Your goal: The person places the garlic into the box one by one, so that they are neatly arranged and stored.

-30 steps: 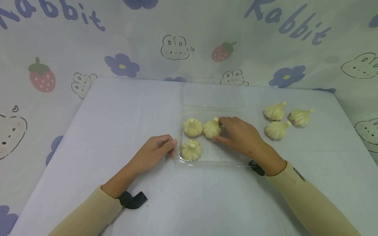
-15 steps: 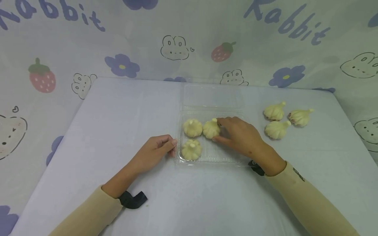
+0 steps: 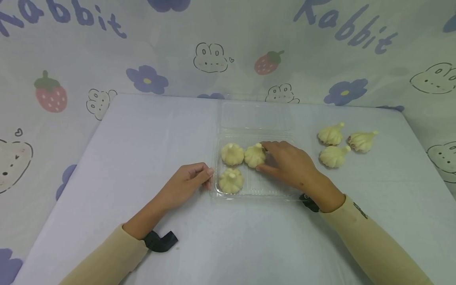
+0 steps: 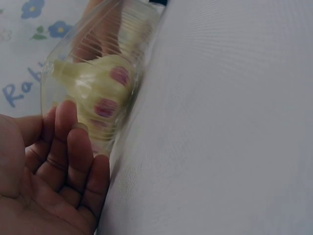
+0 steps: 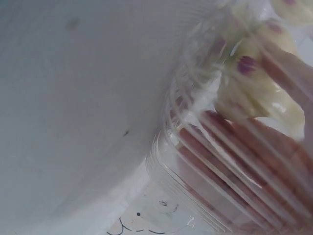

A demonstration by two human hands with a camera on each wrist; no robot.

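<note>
A clear plastic clamshell box [image 3: 270, 192] lies in the middle of the table with its lid folded back. Three garlic bulbs are inside, two along the left side, one of them a front-left garlic bulb [image 3: 230, 181]. My right hand [image 3: 290, 162] reaches into the box and grips the third garlic bulb [image 3: 255, 155], in the back row, between thumb and fingers. Through the ribbed wall, the right wrist view shows the fingers around that bulb. At the box's left rim, my left hand [image 3: 187, 184] pinches the edge with thumb and fingertips; the left wrist view has the left hand [image 4: 63, 171] against the wall.
Three more garlic bulbs lie grouped at the right: a back garlic bulb [image 3: 331, 135], a right-hand garlic bulb [image 3: 362, 141] and a front garlic bulb [image 3: 334, 156]. The open lid [image 3: 256, 114] spreads behind the box. A patterned curtain [image 3: 228, 47] hangs behind the white table [image 3: 149, 130].
</note>
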